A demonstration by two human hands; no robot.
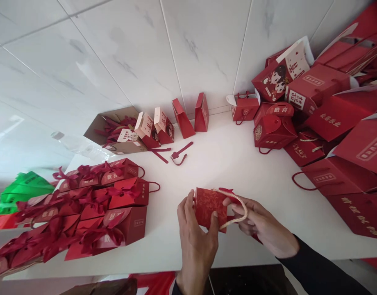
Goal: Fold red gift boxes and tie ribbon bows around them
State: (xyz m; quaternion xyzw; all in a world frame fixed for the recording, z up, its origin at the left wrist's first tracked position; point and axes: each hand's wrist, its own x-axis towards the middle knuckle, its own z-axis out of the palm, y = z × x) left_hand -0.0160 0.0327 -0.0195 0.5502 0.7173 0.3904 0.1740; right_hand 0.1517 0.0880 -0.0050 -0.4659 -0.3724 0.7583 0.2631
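My left hand (197, 235) is wrapped round a small red gift box (208, 205) with a gold pattern, thumb on the near face and fingers along its left side. A cream rope handle (245, 211) loops out from the box's right side. There my right hand (257, 219) has its fingers closed on a dark red ribbon (237, 220), part of which shows below the palm. The right fingertips are partly hidden behind the rope and the ribbon. Both hands hold the box just above the near part of the white table (219, 164).
Rows of ribbon-tied red boxes (127, 196) fill the table's left. Behind them a cardboard box (114, 131) holds ribbons. Several small red boxes (184, 119) stand along the tiled wall. Loose ribbon strips (182, 150) lie mid-table. A heap of red gift boxes (326, 119) crowds the right.
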